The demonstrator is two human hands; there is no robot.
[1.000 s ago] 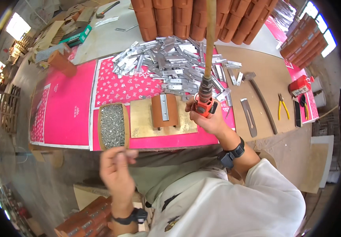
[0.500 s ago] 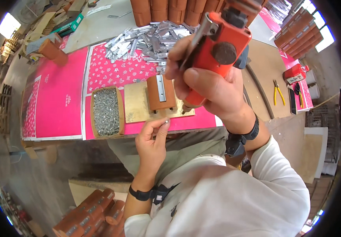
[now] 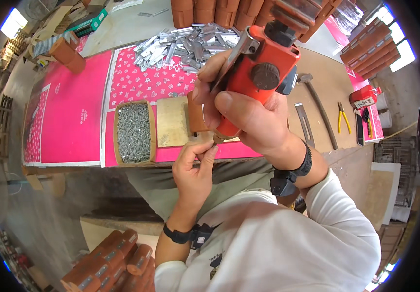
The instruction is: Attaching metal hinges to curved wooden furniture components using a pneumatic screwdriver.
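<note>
My right hand (image 3: 249, 109) is wrapped round a red power driver (image 3: 261, 63) with a black knob and a metal lever. The driver's nose points down to my left fingertips. My left hand (image 3: 194, 165) pinches a small screw at the nose, mostly hidden by the fingers. Behind the hands, a brown terracotta-coloured block (image 3: 194, 112) rests on a pale wooden board (image 3: 172, 124), largely covered by my right hand. To the left of the board stands an open cardboard box (image 3: 117, 146) full of small silver screws (image 3: 134, 131).
A heap of metal strips (image 3: 185, 48) lies behind the board, with brown blocks (image 3: 205, 13) stacked beyond. At right are a hammer (image 3: 319, 107), yellow-handled pliers (image 3: 344, 118) and a red container (image 3: 364, 96). More brown blocks (image 3: 108, 260) are piled low at left.
The driver has come down and left, its nose now meeting my left fingertips. My left hand has shifted slightly right. The right hand now covers more of the brown block.
</note>
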